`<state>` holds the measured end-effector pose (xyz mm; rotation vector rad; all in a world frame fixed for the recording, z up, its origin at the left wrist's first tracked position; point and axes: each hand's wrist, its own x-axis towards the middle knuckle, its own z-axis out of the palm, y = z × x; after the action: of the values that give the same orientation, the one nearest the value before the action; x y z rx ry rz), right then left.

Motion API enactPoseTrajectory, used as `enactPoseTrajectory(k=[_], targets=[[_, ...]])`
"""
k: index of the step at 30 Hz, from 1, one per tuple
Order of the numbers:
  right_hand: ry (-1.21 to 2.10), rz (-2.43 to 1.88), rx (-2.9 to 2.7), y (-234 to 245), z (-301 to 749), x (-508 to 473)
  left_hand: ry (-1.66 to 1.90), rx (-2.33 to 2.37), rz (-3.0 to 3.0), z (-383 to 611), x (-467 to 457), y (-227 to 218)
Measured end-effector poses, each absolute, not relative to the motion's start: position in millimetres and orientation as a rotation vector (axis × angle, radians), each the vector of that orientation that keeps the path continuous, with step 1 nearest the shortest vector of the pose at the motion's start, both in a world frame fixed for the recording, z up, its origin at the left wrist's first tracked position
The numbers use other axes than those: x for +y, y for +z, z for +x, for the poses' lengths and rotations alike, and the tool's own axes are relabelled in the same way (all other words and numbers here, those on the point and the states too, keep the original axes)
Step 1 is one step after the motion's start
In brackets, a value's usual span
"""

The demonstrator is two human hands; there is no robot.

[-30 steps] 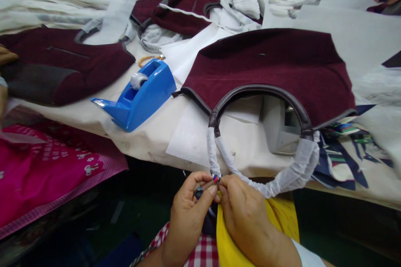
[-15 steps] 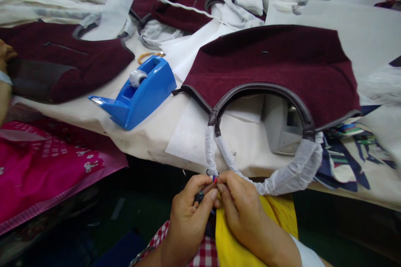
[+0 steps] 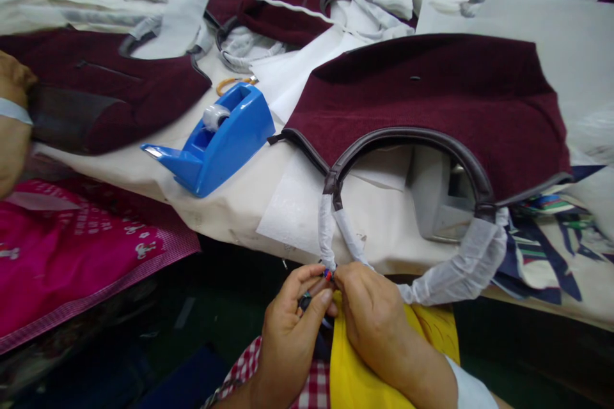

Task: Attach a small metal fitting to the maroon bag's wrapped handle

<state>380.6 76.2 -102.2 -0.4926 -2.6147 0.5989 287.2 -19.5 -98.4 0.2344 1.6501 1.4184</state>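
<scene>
Two hands meet just below the table's front edge: the left hand [image 3: 292, 319] and right hand [image 3: 371, 323] both pinch closed on the paper-wrapped handle [image 3: 446, 275] of the maroon bag [image 3: 432, 99], which lies flat on the cream-covered worktable [image 3: 225, 204]. Left of it sits a blue tape dispenser [image 3: 215, 140], with more maroon bags [image 3: 110, 92] and white wrapping sheets [image 3: 297, 73] crowding the far side, and a pink cloth [image 3: 71, 255] hanging lower left.

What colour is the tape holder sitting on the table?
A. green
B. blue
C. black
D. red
B: the tape holder on the table is bright blue, with a roll of tape in it, left of the dark red bag whose wrapped handle the left hand and right hand are working on.
</scene>
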Motion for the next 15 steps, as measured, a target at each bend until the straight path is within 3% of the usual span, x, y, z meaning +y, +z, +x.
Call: enactPoseTrajectory(k=[5, 11, 15], targets=[[0.542, -0.411, -2.682, -102.4, 379.7, 75.8, 1.417, 1.744, 0.295, 283.9, -20.7, -101.4], [0.923, -0.571, -2.545, -104.6, 377.3, 78.7, 1.406, 1.722, 0.345, 282.4, -19.6, -100.1], [0.869, -0.594, -2.559, -106.0, 376.2, 80.2, 1.405, 1.677, 0.266, 282.8, -15.6, -100.4]])
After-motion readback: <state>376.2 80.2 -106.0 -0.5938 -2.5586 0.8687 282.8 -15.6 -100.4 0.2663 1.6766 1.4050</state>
